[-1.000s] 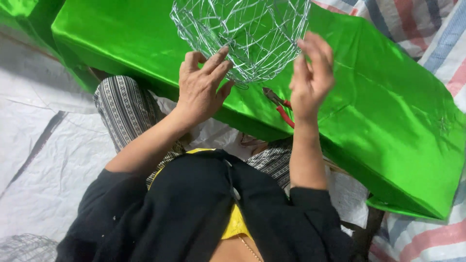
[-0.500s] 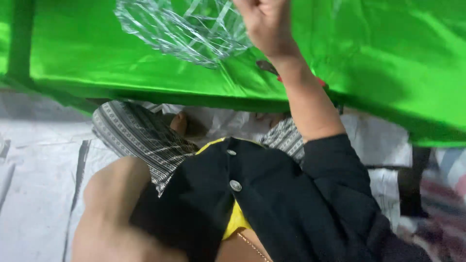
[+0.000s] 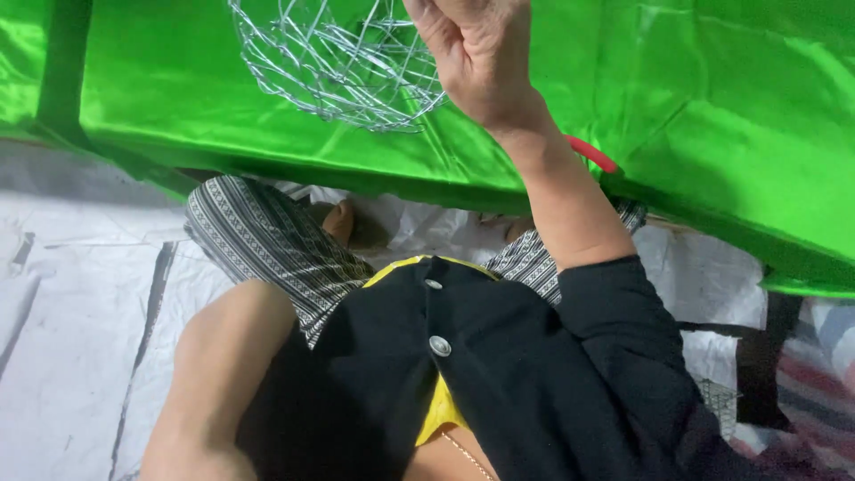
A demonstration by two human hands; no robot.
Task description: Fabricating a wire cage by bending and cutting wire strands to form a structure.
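wire mesh dome (image 3: 343, 67) of thin silver rods, right hand (image 3: 476, 53) grip closed on its rim over shiny green cloth (image 3: 712, 116).

A low surface covered w/ shiny green satin cloth (image 3: 712, 116) is seen across the top, creased, its edge hanging toward the floor. A silver wire basket (image 3: 334, 62) is rested on the cloth at upper left; a red handle (image 3: 590, 153), partly hidden, is seen at the cloth's front edge. Below, the floor is covered w/ white woven plastic sheeting (image 3: 80, 303), wrinkled, w/ dark seams. A striped mat (image 3: 824, 374) is laid at far right.
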